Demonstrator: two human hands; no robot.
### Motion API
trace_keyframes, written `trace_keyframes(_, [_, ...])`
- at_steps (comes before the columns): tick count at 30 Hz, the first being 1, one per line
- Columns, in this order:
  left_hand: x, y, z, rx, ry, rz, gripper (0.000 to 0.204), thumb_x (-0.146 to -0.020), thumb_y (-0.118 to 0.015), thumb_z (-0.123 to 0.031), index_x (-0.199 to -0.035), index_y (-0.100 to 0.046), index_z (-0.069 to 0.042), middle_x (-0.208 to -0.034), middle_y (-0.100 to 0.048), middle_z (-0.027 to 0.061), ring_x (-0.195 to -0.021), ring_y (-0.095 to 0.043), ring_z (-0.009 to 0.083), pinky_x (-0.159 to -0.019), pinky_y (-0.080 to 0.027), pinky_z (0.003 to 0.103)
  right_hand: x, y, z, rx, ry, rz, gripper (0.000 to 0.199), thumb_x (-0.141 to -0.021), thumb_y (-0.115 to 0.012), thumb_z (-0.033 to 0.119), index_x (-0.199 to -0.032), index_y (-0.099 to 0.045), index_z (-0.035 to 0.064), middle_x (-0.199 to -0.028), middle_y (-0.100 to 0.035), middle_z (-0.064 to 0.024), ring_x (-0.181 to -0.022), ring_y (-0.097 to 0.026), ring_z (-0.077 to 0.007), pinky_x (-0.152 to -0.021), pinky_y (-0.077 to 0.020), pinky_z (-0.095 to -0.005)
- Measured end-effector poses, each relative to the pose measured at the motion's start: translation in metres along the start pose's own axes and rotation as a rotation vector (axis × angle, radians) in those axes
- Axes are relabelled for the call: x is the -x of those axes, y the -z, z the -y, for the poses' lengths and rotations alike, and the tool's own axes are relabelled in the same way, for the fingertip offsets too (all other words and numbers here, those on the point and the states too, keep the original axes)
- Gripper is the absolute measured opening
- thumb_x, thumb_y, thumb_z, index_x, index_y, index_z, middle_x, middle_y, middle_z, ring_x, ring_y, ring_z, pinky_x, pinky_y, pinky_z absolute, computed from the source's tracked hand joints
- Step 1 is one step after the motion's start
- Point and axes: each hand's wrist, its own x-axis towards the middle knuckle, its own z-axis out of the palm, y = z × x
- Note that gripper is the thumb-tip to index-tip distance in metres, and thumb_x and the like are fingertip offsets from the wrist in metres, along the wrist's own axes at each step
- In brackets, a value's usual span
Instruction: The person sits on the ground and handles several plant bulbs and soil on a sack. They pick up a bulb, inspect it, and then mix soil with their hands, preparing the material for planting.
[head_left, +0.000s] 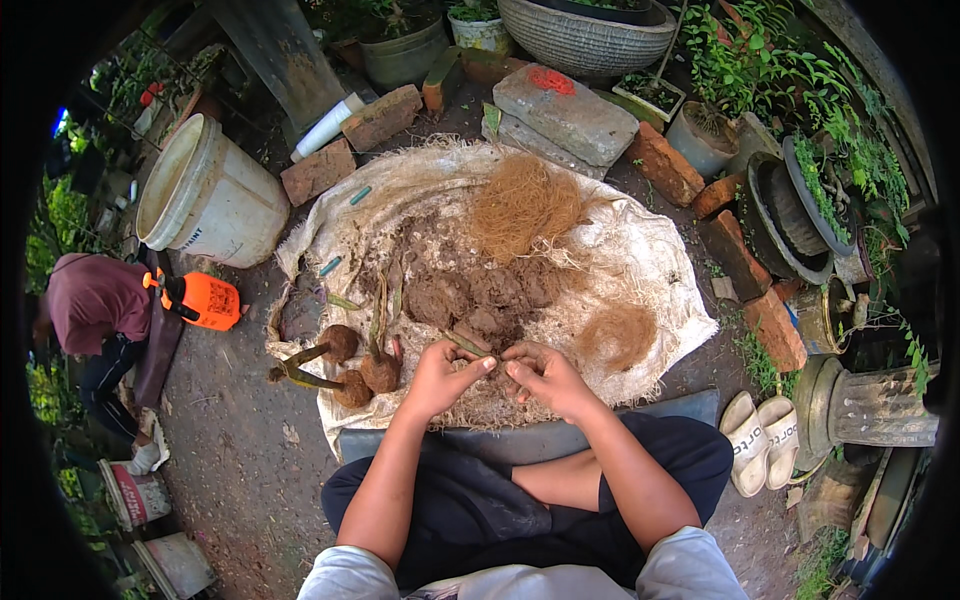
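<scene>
I sit cross-legged at the near edge of a white woven sack (660,250) spread on the ground. My left hand (440,375) and my right hand (545,375) meet over its front edge, both pinching a small green cutting with a clump of soil (470,345) between the fingertips. Just beyond them lies a heap of brown clods of soil (480,295). Behind that is a pile of orange-brown coconut fibre (520,205), with a smaller tuft (620,335) to the right. Three soil balls with stems (350,370) lie left of my left hand.
A white bucket (205,195) lies tipped at the left, an orange sprayer (200,298) below it. Bricks (320,170) and stone blocks (565,110) ring the sack's far side. Pots with plants (790,200) stand right, pale sandals (760,440) near my knee. Another person (95,305) crouches far left.
</scene>
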Motion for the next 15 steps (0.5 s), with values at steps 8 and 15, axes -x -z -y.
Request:
trace_keyframes(8, [-0.0004,-0.0008,0.0039,-0.007,0.059,-0.018,0.019,-0.087,-0.079,-0.014,-0.093,-0.069,0.001,-0.085,-0.071,0.0046,-0.080,-0.063,0.0090,-0.072,-0.050,0.028,-0.0003,0.0001,-0.0030,0.331,0.097,-0.050,0.041,-0.093,-0.074,0.028,-0.117,-0.063,-0.0025,-0.101,-0.070,-0.0110,-0.087,-0.066,-0.0150,-0.076,-0.0548,-0.0313])
trace_keyframes(15, [0.0012,-0.0066,0.0005,0.173,0.020,-0.040,0.014,-0.089,-0.076,-0.009,-0.095,-0.069,0.001,-0.087,-0.071,0.0026,-0.079,-0.062,0.0081,-0.072,-0.050,0.027,0.0028,-0.0039,0.0032,0.694,0.421,-0.188,0.046,-0.091,-0.072,0.036,-0.115,-0.064,-0.0028,-0.110,-0.068,-0.0198,-0.101,-0.066,-0.0374,-0.085,-0.0524,-0.0439])
